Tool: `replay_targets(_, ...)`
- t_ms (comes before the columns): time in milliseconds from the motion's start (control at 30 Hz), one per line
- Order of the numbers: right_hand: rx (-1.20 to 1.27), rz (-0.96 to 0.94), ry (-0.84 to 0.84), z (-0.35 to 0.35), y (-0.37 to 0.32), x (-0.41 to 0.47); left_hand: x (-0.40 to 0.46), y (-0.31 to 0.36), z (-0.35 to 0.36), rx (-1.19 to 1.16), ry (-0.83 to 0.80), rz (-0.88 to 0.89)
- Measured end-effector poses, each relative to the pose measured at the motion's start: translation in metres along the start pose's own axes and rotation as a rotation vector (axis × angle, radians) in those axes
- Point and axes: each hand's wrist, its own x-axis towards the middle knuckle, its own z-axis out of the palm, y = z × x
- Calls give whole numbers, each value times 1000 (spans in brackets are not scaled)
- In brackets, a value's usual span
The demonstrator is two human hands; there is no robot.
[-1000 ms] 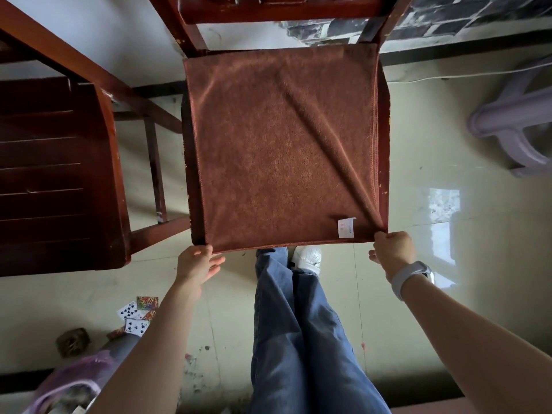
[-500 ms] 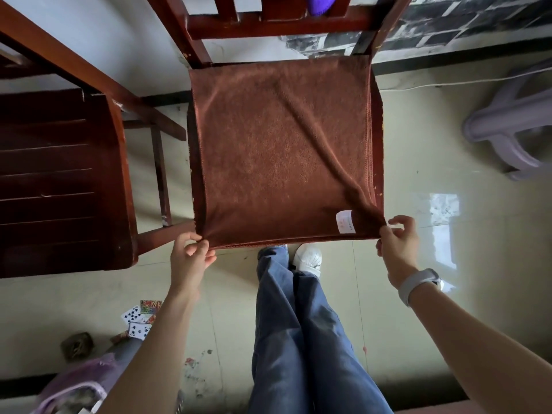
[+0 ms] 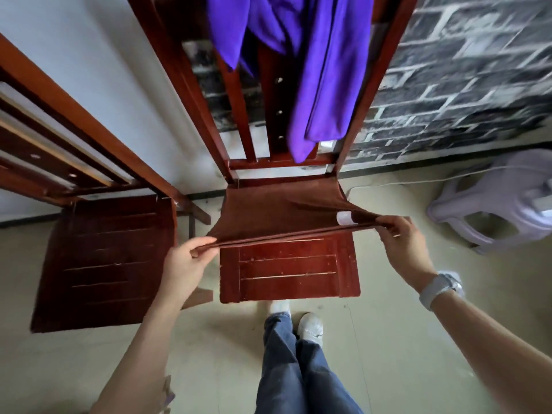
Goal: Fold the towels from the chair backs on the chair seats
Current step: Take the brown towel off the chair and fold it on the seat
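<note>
brown towel (image 3: 277, 206) lies partly on the wooden chair seat (image 3: 288, 274).

The towel (image 3: 277, 207) held over the seat is coloured a uniform rust brown; a small white label (image 3: 344, 218) is seen near its right corner. The chair seat (image 3: 289, 270) is finished in glossy reddish-brown wood, marked by pale lines between its slats. A second seat (image 3: 104, 261) to the left is finished in a darker brown-red. A vivid purple cloth (image 3: 325, 70) is draped on the chair back. The wall (image 3: 466, 76) on the right is patterned with dark grey bricks and white joints. The stool (image 3: 507, 201) is coloured pale lilac. The floor (image 3: 394, 339) is coloured pale beige. The trousers (image 3: 298, 369) are coloured denim blue, the shoes (image 3: 310, 325) white, and the wristband (image 3: 439, 289) light grey.
</note>
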Motion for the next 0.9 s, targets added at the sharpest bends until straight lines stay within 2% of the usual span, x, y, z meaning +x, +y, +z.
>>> replay_targets(167, -164, -310, 119, -47, -40, -2, -13, 42, -33, 94, 246, 245)
replay_targets(233, -198, -382, 152, -63, -48, -6, -21, 52, -42, 121, 281, 312)
replay_targets(400, -100, -515, 280, -93, -62, -17, -46, 67, -61, 32, 315, 415)
replay_targets(500, -6, -495, 336, -99, -73, -28, -60, 74, -59, -75, 360, 401)
replay_targets(600, 55, -443, 269, -93, -69, -40, -70, 70, -48, -147, 303, 305)
replay_targets(733, 75, -248, 141, -82, -46, -66, -88, 42, -28, -65, 271, 285)
replay_targets(900, -91, -194, 66, -77, -17, -105, -121, 7, -13, 113, 282, 363)
